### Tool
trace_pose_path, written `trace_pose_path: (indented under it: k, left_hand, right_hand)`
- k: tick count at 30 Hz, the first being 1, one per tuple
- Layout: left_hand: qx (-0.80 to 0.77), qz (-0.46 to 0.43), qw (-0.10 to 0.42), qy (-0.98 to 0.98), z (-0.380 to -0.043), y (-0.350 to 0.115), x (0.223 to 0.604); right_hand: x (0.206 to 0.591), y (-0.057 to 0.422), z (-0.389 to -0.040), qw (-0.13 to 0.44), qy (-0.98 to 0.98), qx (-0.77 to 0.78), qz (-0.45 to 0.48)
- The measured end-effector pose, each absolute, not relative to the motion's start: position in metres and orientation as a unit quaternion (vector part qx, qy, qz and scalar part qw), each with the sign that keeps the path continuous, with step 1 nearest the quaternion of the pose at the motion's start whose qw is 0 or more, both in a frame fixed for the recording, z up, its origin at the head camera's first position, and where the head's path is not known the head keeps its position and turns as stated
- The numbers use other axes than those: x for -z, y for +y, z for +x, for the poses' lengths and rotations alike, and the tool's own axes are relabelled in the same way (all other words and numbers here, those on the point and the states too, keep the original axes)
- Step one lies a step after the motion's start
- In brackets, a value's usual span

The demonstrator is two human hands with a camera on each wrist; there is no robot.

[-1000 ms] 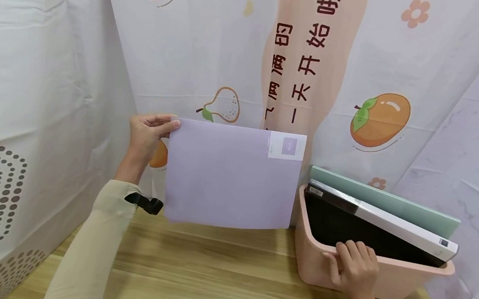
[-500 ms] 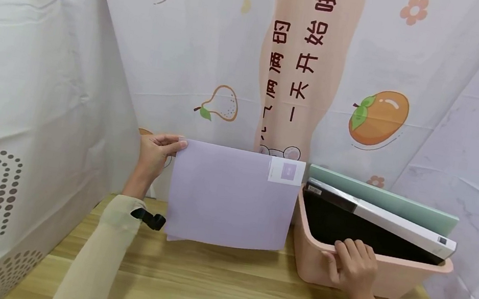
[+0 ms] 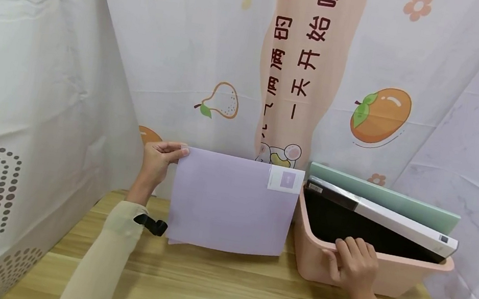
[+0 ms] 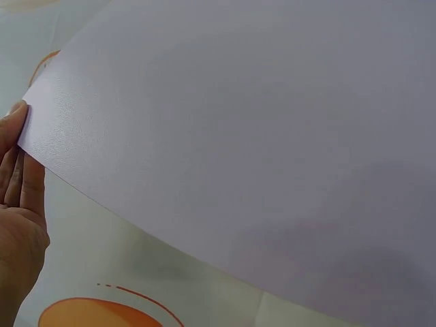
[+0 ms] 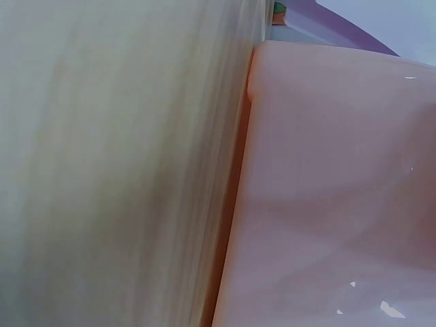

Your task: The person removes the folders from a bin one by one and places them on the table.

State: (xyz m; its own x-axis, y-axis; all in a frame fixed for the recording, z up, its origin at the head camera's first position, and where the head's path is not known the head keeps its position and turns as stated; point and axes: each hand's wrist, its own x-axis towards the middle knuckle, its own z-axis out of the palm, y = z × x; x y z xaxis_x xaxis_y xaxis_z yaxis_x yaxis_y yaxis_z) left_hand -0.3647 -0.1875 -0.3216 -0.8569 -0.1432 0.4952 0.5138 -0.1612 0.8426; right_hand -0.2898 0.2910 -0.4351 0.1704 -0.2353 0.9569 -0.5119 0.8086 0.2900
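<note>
Now the left hand pinches the purple folder, seemingly to hold it up beside the pink bin the right hand grips, and the next move probably needs a steady pinch.

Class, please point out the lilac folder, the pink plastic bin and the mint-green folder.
Lilac folder (image 3: 233, 204): head view, middle of its labelled face.
Pink plastic bin (image 3: 401, 277): head view, front wall.
Mint-green folder (image 3: 385, 199): head view, visible upper part.
</note>
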Motion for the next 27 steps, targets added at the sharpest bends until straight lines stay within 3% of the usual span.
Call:
trace_pose_path:
  k: [27]
  left_hand:
    - [0.722,-0.177,0.211,-0.635,-0.378,-0.193,0.353]
  right_hand:
    - [0.438,0.288,-0.299,0.714,-0.627,-0.112,0.292]
